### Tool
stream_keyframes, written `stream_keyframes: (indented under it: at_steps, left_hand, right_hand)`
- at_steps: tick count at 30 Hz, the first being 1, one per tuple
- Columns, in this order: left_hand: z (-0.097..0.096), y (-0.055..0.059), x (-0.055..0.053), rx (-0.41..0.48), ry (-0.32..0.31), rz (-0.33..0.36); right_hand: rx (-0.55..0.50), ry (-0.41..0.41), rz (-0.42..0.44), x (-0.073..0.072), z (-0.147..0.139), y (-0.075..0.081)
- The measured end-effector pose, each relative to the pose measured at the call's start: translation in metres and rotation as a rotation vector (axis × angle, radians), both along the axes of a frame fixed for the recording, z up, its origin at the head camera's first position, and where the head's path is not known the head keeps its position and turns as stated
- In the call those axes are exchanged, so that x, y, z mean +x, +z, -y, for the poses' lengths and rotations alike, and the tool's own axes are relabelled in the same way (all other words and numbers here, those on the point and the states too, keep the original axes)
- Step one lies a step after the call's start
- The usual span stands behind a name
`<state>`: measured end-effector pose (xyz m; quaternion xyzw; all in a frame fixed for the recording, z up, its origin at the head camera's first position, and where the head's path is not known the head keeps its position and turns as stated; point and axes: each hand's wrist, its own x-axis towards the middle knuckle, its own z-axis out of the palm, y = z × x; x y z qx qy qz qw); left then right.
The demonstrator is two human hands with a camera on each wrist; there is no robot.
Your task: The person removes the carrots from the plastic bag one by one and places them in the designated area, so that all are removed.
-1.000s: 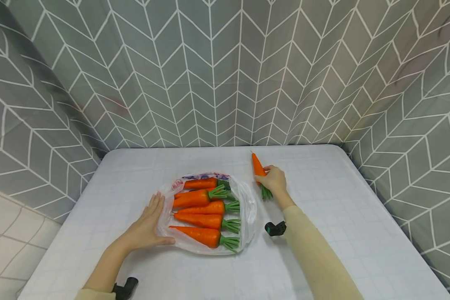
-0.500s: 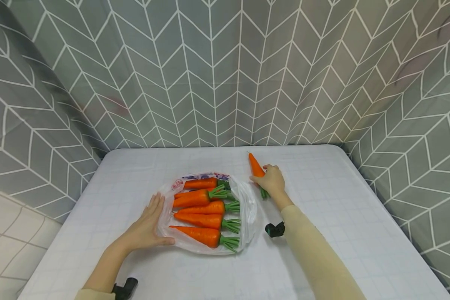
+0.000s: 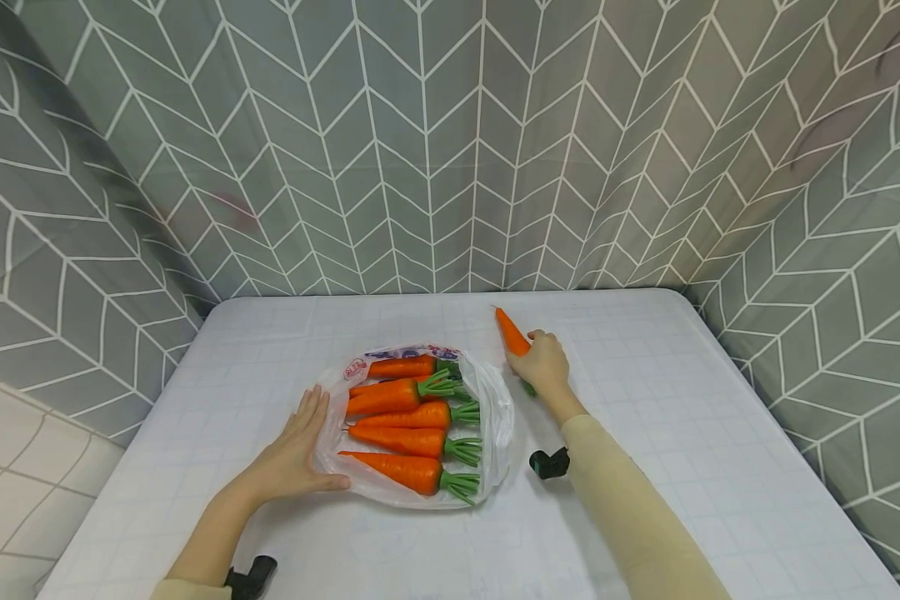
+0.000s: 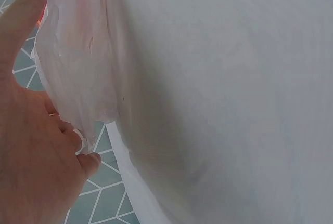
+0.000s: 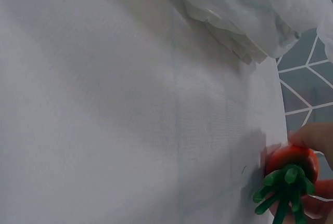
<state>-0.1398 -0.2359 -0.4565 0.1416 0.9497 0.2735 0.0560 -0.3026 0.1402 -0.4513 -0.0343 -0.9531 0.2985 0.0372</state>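
A white plastic bag [image 3: 499,421] lies in the middle of the table, its mouth spread open around several orange carrots [image 3: 411,472] with green stem ends. My left hand [image 3: 294,462] rests along the bag's left side, fingers extended and thumb apart near its lower corner. To the right of the bag, my right hand [image 3: 546,365] grips a single carrot [image 3: 511,331] by its thick end, the thin tip pointing away from me. In the right wrist view the held carrot's green stems [image 5: 286,185] stick out below the fingers, close beside the tabletop.
White cloth covers the table [image 3: 675,433], whose far edge meets a grey curtain [image 3: 450,167] with white chevron lines. The curtain continues along both sides. Black wrist cameras [image 3: 550,462] sit below both hands.
My right hand has shifted slightly left with the carrot, whose tip has swung left, and the fingers now cover more of its stems. The left hand and the bag stay put.
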Motion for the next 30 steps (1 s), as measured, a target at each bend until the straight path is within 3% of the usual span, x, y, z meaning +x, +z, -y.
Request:
stream_keyframes:
  at_steps: [22,30]
  left_hand:
    - [0.001,-0.001,-0.001,0.003,-0.003,-0.012]
    - [0.000,0.001,0.000,0.005,-0.004,-0.010]
  right_hand:
    - [-0.016,0.010,-0.016,0.005,-0.005,-0.003]
    - [-0.021,0.001,-0.054,0.010,-0.011,0.008]
